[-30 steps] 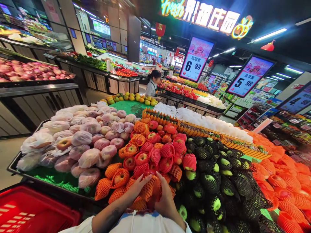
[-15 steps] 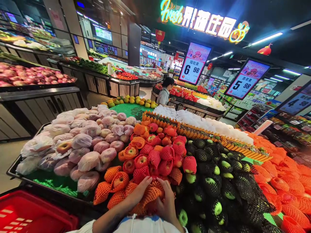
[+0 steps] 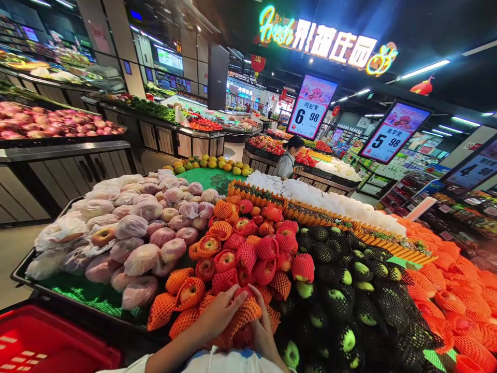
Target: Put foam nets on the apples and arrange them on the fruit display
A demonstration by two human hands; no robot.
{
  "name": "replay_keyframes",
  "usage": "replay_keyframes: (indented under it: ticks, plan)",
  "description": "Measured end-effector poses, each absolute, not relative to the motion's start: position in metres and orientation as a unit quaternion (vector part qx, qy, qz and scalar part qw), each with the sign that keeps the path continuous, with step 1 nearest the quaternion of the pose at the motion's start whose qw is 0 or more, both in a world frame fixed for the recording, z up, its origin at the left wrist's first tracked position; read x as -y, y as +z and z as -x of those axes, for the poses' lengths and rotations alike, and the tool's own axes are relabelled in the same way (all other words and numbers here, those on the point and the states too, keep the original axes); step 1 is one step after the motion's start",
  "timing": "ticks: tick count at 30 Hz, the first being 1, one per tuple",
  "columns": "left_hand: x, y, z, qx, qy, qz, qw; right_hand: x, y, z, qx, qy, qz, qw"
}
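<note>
At the bottom centre, close to my body, my left hand [image 3: 220, 312] and my right hand [image 3: 263, 322] curl around a red apple in an orange foam net [image 3: 247, 313]. The left fingers lie over its top and left side; the right fingers and thumb press its right side. Red skin shows at the top and below the net. Just beyond my fingertips are red apples in red foam nets [image 3: 225, 260]. Apples in orange nets [image 3: 191, 291] lie left of my left hand. Green apples in black nets [image 3: 337, 298] are piled to the right.
Apples in thin clear wrap [image 3: 142, 257] cover the display's left side. A red basket [image 3: 58, 336] stands at lower left. Fruit in orange-red nets [image 3: 462, 295] fills the far right. Behind an orange divider [image 3: 318, 213] lies white-wrapped fruit [image 3: 341, 204]. A person [image 3: 286, 159] is beyond it.
My hands have drawn slightly apart and upward around the netted apple, showing more of its red skin. The person beyond the display has shifted right and bends lower.
</note>
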State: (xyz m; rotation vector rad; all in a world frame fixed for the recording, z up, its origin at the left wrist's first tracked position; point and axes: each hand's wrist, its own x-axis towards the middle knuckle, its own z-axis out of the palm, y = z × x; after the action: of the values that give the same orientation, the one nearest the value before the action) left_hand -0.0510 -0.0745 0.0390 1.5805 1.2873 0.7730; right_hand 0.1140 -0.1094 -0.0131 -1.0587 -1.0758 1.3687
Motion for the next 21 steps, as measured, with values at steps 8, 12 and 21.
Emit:
replay_keyframes:
  ticks: [8,12,21]
  plan:
    - [0.074,0.073,0.055,-0.561,0.330,-0.655,0.384,0.109,-0.014,-0.112,0.439,0.623,0.413,0.498]
    - [0.071,0.072,0.058,-0.535,0.379,-0.619,0.433,0.109,-0.018,-0.111,0.494,0.639,0.402,0.431]
    - [0.052,0.041,0.059,-0.522,0.425,-0.483,0.560,0.110,-0.022,-0.103,0.402,0.647,0.419,0.494]
